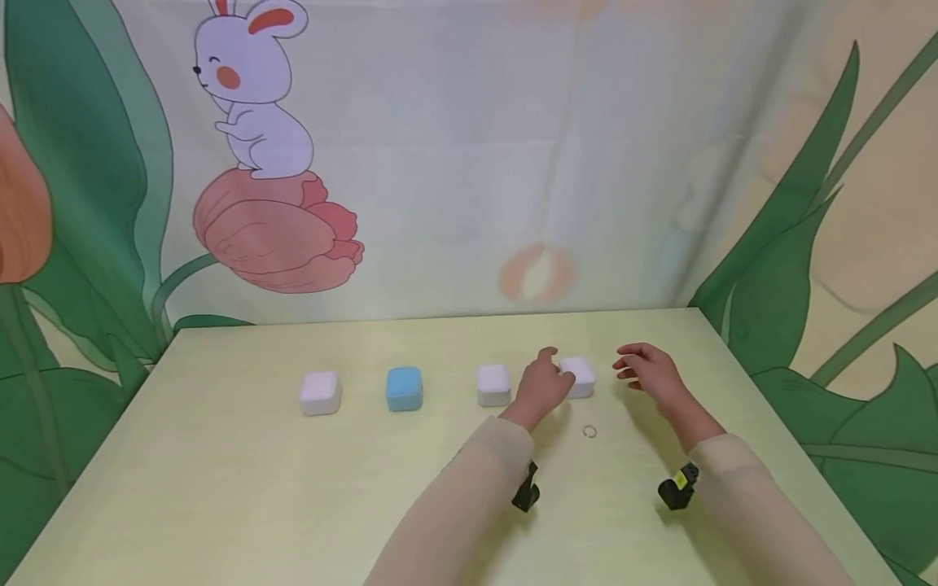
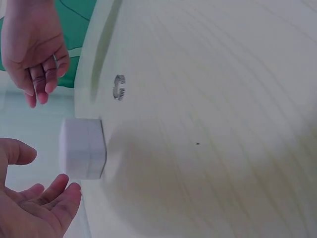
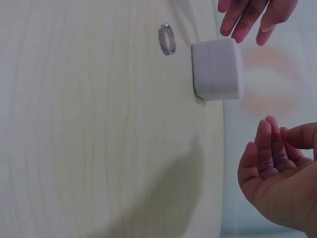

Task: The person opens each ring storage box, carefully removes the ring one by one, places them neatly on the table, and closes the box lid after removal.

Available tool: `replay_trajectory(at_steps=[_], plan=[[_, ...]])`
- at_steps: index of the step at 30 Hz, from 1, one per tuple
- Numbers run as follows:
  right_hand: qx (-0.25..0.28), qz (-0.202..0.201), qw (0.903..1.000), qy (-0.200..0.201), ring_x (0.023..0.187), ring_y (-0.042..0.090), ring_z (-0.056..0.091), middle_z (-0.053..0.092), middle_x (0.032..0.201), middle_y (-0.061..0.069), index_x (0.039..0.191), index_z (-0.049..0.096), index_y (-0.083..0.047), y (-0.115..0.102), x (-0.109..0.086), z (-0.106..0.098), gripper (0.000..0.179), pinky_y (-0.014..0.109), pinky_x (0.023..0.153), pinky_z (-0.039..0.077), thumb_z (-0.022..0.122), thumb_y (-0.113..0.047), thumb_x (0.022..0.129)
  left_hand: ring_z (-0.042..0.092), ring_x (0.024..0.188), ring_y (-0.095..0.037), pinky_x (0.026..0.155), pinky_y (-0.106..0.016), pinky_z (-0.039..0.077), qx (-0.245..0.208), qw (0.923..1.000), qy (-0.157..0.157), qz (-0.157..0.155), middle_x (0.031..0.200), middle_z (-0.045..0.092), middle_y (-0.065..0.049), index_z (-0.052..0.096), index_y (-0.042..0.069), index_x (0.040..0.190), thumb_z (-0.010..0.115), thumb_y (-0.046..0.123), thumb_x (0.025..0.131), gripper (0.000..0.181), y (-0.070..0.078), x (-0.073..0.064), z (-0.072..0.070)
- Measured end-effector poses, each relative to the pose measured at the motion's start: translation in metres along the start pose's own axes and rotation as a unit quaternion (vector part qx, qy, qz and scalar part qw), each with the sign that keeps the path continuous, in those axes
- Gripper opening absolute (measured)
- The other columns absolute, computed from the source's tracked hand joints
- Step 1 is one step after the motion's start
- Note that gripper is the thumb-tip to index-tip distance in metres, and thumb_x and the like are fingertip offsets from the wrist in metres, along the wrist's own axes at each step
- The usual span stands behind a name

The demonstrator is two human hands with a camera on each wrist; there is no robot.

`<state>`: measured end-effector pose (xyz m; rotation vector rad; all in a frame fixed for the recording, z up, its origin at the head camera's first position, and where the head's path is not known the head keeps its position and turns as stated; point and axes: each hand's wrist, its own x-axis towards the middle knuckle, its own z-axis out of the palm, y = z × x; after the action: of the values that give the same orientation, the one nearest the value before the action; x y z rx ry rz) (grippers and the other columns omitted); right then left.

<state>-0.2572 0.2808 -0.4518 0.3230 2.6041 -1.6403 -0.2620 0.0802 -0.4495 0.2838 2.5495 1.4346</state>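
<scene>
A small pale box with rounded corners (image 1: 581,378) stands on the table between the two hands. Just left of it is the left hand (image 1: 541,386), fingers spread and thumb overlapping the box in the head view; the left wrist view has its fingertips close to the box's side (image 2: 83,148). To the right, the right hand (image 1: 655,376) hovers with loosely bent fingers, apart from the box and holding nothing (image 3: 280,173). On the table nearer the person lies a slotted metal hose clamp (image 1: 589,431), seen as a ring in the right wrist view (image 3: 167,39).
Left of the hands, a second pale box (image 1: 494,386), a blue box (image 1: 405,389) and another pale box (image 1: 320,393) stand in a row on the light wooden table (image 1: 242,505). Behind the table's far edge hangs a printed curtain (image 1: 454,163).
</scene>
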Motion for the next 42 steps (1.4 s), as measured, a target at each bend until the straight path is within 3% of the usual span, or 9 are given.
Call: replay_trajectory(at_steps=[4,14,22,33,42], plan=[[0.014,0.000,0.9999,0.002,0.077,-0.005,0.060,0.063,0.089,-0.015,0.141,0.047,0.008,0.000,-0.003,-0.005,0.042,0.020,0.076,0.054,0.039,-0.017,0.108,0.064,0.122,-0.033,0.104,-0.044,0.053,-0.005,1.0000,0.000,0.007,0.134,0.066,-0.021,0.044,0.000,0.148,0.053,0.016,0.096,0.056,0.007,-0.004,-0.003],[0.023,0.004,0.9997,-0.003,0.078,-0.002,0.060,0.063,0.088,-0.013,0.141,0.047,0.006,-0.002,-0.015,-0.006,0.041,0.020,0.075,0.054,0.038,-0.018,0.109,0.067,0.112,-0.028,0.094,-0.036,0.055,0.006,0.9999,-0.009,0.007,0.127,0.070,-0.015,0.057,0.006,0.138,0.055,0.019,0.097,0.044,0.010,-0.005,-0.010],[0.047,0.014,0.9988,-0.002,0.077,-0.001,0.061,0.063,0.086,-0.014,0.140,0.047,0.007,-0.001,-0.027,-0.002,0.040,0.019,0.074,0.053,0.037,-0.017,0.109,0.067,0.110,-0.026,0.090,-0.032,0.054,0.019,0.9995,-0.019,0.017,0.124,0.071,-0.013,0.064,0.009,0.132,0.055,0.020,0.097,0.039,0.017,-0.015,-0.016],[0.083,0.010,0.9965,0.002,0.080,0.001,0.060,0.062,0.086,-0.014,0.134,0.050,0.003,-0.007,-0.050,0.007,0.034,0.018,0.076,0.054,0.038,-0.017,0.110,0.064,0.091,-0.018,0.075,-0.024,0.051,-0.022,0.9994,-0.014,0.023,0.115,0.072,-0.012,0.066,0.009,0.129,0.055,0.019,0.096,0.036,0.022,-0.029,-0.024],[0.109,-0.009,0.9940,0.003,0.080,0.001,0.061,0.062,0.084,-0.015,0.127,0.053,0.001,-0.016,-0.070,0.009,0.027,0.019,0.078,0.055,0.039,-0.014,0.109,0.062,0.073,-0.011,0.059,-0.018,0.042,-0.055,0.9970,-0.030,0.046,0.096,0.074,-0.014,0.065,0.007,0.127,0.054,0.015,0.096,0.034,0.022,-0.044,-0.031]])
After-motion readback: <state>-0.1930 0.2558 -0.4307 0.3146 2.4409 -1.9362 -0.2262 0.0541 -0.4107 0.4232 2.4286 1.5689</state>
